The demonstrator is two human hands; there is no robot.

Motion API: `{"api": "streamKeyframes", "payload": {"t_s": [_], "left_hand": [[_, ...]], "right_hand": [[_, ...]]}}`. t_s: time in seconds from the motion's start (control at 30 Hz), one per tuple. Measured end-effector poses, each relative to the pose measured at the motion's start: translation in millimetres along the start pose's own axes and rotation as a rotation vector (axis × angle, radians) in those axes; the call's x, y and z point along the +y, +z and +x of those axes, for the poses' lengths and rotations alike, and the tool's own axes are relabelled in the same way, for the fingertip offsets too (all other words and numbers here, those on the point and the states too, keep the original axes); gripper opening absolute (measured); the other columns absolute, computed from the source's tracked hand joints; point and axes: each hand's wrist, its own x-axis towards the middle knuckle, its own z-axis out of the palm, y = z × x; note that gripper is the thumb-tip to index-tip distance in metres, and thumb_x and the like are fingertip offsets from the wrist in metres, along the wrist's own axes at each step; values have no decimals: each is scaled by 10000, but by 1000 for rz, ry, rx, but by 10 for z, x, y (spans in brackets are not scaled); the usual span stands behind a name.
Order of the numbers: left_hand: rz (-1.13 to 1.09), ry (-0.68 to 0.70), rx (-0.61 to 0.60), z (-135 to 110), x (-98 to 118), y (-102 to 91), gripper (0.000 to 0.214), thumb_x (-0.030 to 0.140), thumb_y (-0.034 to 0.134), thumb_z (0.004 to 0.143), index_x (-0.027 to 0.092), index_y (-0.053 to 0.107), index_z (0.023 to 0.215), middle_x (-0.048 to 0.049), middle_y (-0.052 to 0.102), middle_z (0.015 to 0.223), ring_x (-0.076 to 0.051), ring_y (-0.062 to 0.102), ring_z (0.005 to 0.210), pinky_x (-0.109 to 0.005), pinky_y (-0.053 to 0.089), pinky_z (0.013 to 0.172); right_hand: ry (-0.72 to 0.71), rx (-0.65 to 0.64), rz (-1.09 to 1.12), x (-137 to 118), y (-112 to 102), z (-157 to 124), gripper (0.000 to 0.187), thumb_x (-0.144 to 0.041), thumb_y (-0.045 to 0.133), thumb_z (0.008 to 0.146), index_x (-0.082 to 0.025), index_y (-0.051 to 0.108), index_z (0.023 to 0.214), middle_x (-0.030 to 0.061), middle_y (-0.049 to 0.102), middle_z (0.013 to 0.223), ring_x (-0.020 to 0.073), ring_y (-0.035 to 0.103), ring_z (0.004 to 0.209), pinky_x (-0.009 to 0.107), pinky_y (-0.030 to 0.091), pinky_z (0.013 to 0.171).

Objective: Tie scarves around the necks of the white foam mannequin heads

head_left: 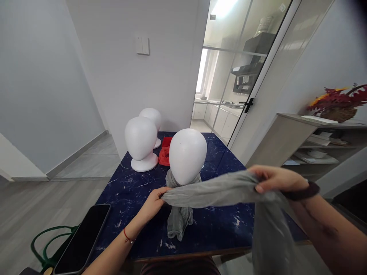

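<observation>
Left hand (155,203) pinches grey scarf (210,192), 7 o'clock of nearest white head (187,154); right hand (276,179) pinches it, 4 o'clock, stretched between.

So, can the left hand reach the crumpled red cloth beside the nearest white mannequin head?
Probably, after releasing the sheer grey scarf: the way from the left hand to the red cloth looks open.

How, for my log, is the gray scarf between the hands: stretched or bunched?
Stretched: the gray scarf runs nearly straight from left hand to right hand.
</observation>
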Motion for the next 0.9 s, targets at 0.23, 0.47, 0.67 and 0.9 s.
{"api": "streamKeyframes", "payload": {"t_s": [0.23,0.47,0.67,0.9], "left_hand": [[-427,-92,195,139,-61,67,242,234,652,716,169,645,948,-32,691,874,-156,610,771,-271,456,728],[-705,-173,318,287,-102,55,366,265,717,673,130,652,1006,-109,695,1035,-213,642,883,-353,477,839],[-865,-186,329,315,-61,120,315,235,705,727,132,646,1018,-104,684,1087,-209,640,956,-334,481,889],[-931,-242,439,426,-116,154,218,180,691,733,128,638,938,-93,704,946,-172,650,804,-290,515,751]], "right_hand": [[-234,387,238,-1464,-49,886,210,-168,540,754,3,634,832,23,676,837,64,643,683,108,425,522],[15,168,-197,-2276,153,1541,418,-148,303,812,185,549,871,107,651,937,71,637,785,166,397,621],[-346,79,-719,-2132,136,2119,208,-44,722,603,-75,706,808,3,680,702,75,589,616,169,443,607],[-272,226,-776,-1546,-69,2632,83,-199,697,685,-140,683,741,-11,604,583,87,501,523,208,394,532]]}}
